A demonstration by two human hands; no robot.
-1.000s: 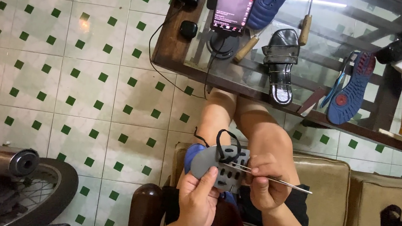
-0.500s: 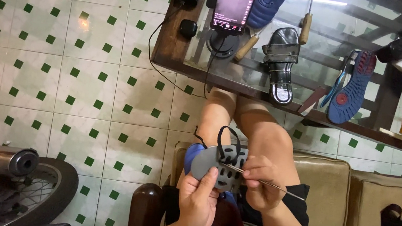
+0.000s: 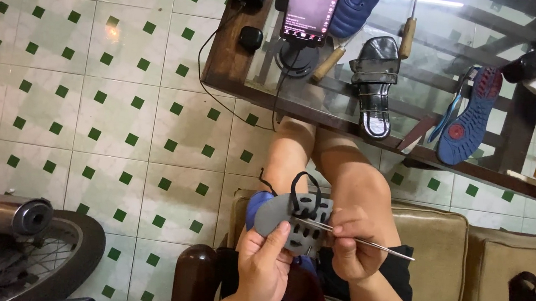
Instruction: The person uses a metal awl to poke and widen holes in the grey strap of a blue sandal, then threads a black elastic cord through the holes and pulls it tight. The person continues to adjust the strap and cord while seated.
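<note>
Over lap, left hand (image 3: pixel 262 261) w/ grey shoe (image 3: pixel 292 223), right hand (image 3: pixel 352 244) w/ awl (image 3: pixel 364 241)

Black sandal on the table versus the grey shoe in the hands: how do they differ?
The black sandal lies untouched on the glass table; the grey shoe is held over the lap by the left hand. The sandal is glossy with straps; the shoe is matte with slots and a black thread. A metal awl in the right hand meets only the shoe.

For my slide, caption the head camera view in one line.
Seated person's left hand steadies a grey shoe sole while the right hand works a metal awl into it, beside a glass table.
</note>
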